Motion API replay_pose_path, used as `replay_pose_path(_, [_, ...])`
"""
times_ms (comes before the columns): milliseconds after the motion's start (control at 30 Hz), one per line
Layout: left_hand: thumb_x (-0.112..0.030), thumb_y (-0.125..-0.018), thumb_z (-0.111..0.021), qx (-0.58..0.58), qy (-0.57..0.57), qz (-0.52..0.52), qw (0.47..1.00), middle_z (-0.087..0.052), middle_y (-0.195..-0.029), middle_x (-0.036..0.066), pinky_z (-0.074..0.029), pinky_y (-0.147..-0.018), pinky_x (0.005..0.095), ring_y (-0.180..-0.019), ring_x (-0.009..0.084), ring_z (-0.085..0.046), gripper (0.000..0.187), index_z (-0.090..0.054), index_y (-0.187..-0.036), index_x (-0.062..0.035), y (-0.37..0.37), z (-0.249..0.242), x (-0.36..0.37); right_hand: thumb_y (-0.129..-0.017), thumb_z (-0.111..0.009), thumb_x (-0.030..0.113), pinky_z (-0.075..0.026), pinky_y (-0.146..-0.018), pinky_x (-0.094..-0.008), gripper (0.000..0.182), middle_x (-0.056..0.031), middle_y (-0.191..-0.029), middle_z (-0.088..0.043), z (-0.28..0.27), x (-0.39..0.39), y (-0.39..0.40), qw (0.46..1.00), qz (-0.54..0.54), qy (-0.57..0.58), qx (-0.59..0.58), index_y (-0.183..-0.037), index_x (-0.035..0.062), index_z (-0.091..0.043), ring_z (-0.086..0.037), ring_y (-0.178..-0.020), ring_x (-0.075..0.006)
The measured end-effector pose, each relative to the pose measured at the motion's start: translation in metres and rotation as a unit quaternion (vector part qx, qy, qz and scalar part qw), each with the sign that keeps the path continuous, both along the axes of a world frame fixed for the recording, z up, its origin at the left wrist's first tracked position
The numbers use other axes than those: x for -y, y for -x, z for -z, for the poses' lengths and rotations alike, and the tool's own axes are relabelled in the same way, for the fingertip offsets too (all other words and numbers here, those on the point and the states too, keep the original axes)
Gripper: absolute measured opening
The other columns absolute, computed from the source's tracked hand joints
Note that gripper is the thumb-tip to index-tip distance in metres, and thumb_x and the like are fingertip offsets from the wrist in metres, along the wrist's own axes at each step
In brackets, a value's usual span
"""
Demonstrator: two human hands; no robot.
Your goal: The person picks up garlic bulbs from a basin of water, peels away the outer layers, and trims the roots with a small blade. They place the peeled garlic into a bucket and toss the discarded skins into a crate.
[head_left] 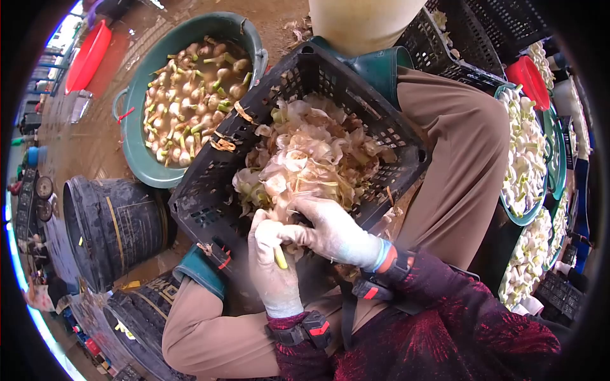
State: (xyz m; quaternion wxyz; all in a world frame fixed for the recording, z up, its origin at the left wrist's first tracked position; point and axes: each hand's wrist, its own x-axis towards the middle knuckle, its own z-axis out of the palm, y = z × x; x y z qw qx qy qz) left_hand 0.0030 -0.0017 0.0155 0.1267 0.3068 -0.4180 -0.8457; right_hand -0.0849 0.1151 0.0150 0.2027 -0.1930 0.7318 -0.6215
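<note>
My left hand (273, 273), in a whitish glove, is closed around a garlic bulb, whose cut yellow-green stem (280, 257) pokes out toward my wrist. The bulb itself is mostly hidden by fingers. From the right, my gloved right hand (337, 233) reaches in with thumb and fingers bent together against the same garlic; the exact pinch point is hard to see. Both hands are over the near side of a black plastic crate (213, 184) between my legs. A heap of loose garlic skins (305, 152) lies in it.
At upper left, a green tub (136, 143) holds garlic bulbs (190, 105) in murky water. Dark buckets (117, 222) stand at left, with a red basin (89, 57) farther off. Peeled white garlic (524, 152) fills tubs at right. Behind the crate is a pale bucket (362, 25).
</note>
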Motion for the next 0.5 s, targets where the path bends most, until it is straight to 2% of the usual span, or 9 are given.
replay_pose_path(33, [-0.039, -0.091, -0.061, -0.03, -0.031, 0.035, 0.998, -0.058, -0.107, 0.009, -0.05, -0.068, 0.0306, -0.08, 0.0157, -0.058, 0.066, -0.039, -0.138, 0.0019, -0.003, 0.0, 0.003, -0.09, -0.065, 0.026, -0.05, -0.066, -0.0334, 0.029, -0.0112, -0.077, -0.064, 0.0, 0.003, 0.0, 0.993, -0.023, 0.035, 0.112, -0.099, -0.0009, -0.06, -0.06, -0.07, -0.017])
replay_pose_path(100, [-0.04, -0.092, -0.061, -0.054, -0.075, 0.031, 0.995, -0.058, -0.107, 0.01, -0.049, -0.065, 0.0289, -0.079, 0.016, -0.058, 0.067, -0.038, -0.139, 0.0021, -0.007, -0.001, 0.007, -0.091, -0.064, 0.023, -0.049, -0.061, -0.0297, 0.026, -0.0074, -0.075, -0.065, 0.02, 0.013, 0.014, 0.988, 0.051, -0.138, 0.038, -0.098, -0.0011, -0.06, -0.057, -0.066, -0.0102])
replay_pose_path(167, [-0.036, -0.094, -0.058, -0.052, -0.17, 0.02, 0.984, -0.055, -0.106, 0.007, -0.043, -0.066, 0.025, -0.082, 0.0125, -0.051, 0.069, -0.029, -0.141, 0.005, -0.004, -0.006, 0.007, -0.091, -0.065, 0.022, -0.049, -0.065, -0.0295, 0.025, -0.006, -0.081, -0.066, 0.023, 0.006, 0.021, 0.974, 0.08, -0.076, 0.198, -0.099, -0.0006, -0.06, -0.059, -0.073, -0.0118])
replay_pose_path(233, [-0.036, -0.094, -0.058, -0.025, -0.166, -0.02, 0.986, -0.057, -0.104, 0.009, -0.044, -0.059, 0.0224, -0.077, 0.0122, -0.053, 0.063, -0.036, -0.137, 0.0041, -0.001, -0.006, 0.004, -0.09, -0.066, 0.024, -0.049, -0.07, -0.0314, 0.027, -0.0069, -0.089, -0.065, 0.013, -0.004, 0.014, 0.995, 0.02, 0.041, 0.088, -0.101, -0.0002, -0.06, -0.059, -0.08, -0.014])
replay_pose_path(267, [-0.036, -0.093, -0.058, -0.028, -0.172, -0.015, 0.985, -0.058, -0.104, 0.011, -0.044, -0.055, 0.022, -0.072, 0.0125, -0.053, 0.059, -0.04, -0.134, 0.0034, -0.002, 0.0, 0.004, -0.089, -0.068, 0.023, -0.048, -0.073, -0.0336, 0.027, -0.0117, -0.093, -0.064, 0.0, -0.006, 0.009, 0.982, -0.013, 0.085, 0.165, -0.1, -0.0005, -0.06, -0.059, -0.084, -0.0161])
replay_pose_path(300, [-0.037, -0.093, -0.059, -0.026, -0.179, -0.011, 0.983, -0.059, -0.104, 0.013, -0.043, -0.052, 0.0217, -0.068, 0.0129, -0.053, 0.056, -0.044, -0.13, 0.0028, -0.005, 0.004, 0.004, -0.087, -0.069, 0.022, -0.048, -0.074, -0.0346, 0.026, -0.0155, -0.089, -0.063, -0.007, -0.004, 0.013, 0.998, -0.061, -0.004, -0.014, -0.095, -0.0017, -0.06, -0.06, -0.085, -0.0185])
replay_pose_path(433, [-0.033, -0.094, -0.057, -0.084, -0.293, 0.032, 0.952, -0.06, -0.098, 0.013, -0.037, -0.038, 0.02, -0.051, 0.0098, -0.045, 0.05, -0.047, -0.126, 0.0035, -0.007, 0.012, 0.014, -0.091, -0.063, 0.018, -0.047, -0.062, -0.0328, 0.02, -0.0109, -0.07, -0.06, 0.03, 0.018, 0.016, 0.99, 0.087, -0.108, 0.038, -0.09, -0.0014, -0.059, -0.058, -0.065, -0.0183])
replay_pose_path(467, [-0.03, -0.094, -0.058, -0.09, -0.281, 0.006, 0.955, -0.059, -0.094, 0.012, -0.033, -0.034, 0.0193, -0.046, 0.0082, -0.041, 0.051, -0.044, -0.129, 0.0042, -0.005, 0.011, 0.013, -0.086, -0.063, 0.025, -0.048, -0.066, -0.0425, 0.027, -0.0226, -0.079, -0.062, 0.029, 0.016, 0.019, 0.98, 0.12, 0.001, 0.158, -0.093, -0.001, -0.061, -0.061, -0.074, -0.0388])
replay_pose_path(500, [-0.029, -0.093, -0.059, -0.117, -0.367, -0.012, 0.923, -0.059, -0.094, 0.013, -0.033, -0.033, 0.0199, -0.044, 0.0085, -0.039, 0.052, -0.042, -0.131, 0.0028, -0.005, 0.017, 0.015, -0.087, -0.062, 0.024, -0.047, -0.063, -0.0424, 0.026, -0.0223, -0.078, -0.063, 0.035, 0.01, 0.019, 0.979, 0.135, -0.065, 0.138, -0.093, -0.0015, -0.061, -0.061, -0.069, -0.036])
